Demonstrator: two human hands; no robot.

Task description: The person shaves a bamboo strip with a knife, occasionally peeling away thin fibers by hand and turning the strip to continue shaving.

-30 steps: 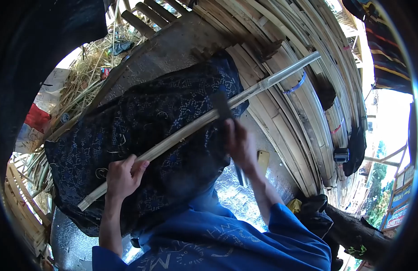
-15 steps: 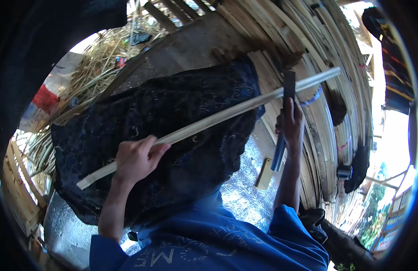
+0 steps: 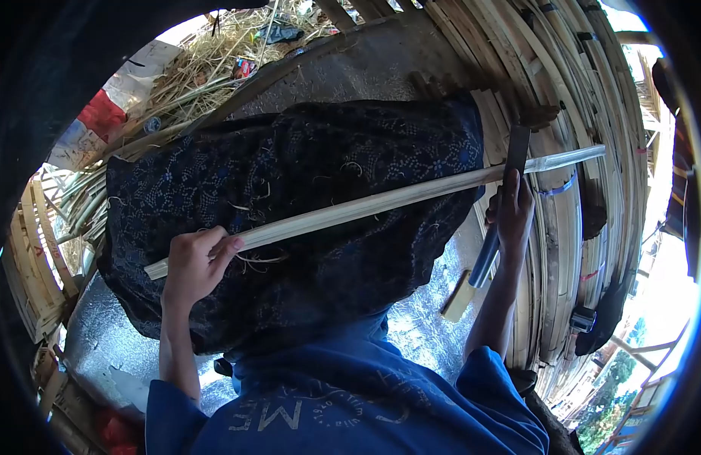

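Note:
A long pale strip of split bamboo or wood (image 3: 366,206) slants across my lap, its right end higher. My left hand (image 3: 193,265) is closed around it close to its left end, thumb along the top. My right hand (image 3: 511,214) grips a knife, whose flat dark blade (image 3: 519,145) crosses the strip near its right end. The knife's long grey handle (image 3: 485,258) extends below that hand along the forearm. Under the strip, a dark blue patterned cloth (image 3: 305,159) covers my lap, with thin curled shavings on it.
A small yellowish block (image 3: 458,297) lies by the knife handle. Stacked long strips (image 3: 547,258) curve along the right side, with a blue tie (image 3: 559,187) around some. Straw-like scraps (image 3: 206,72) and a red bag (image 3: 102,115) are at the upper left.
My left hand has shifted toward the strip's left end, and my hands are farther apart. The blade stays near the right end. The whole view has shifted a little.

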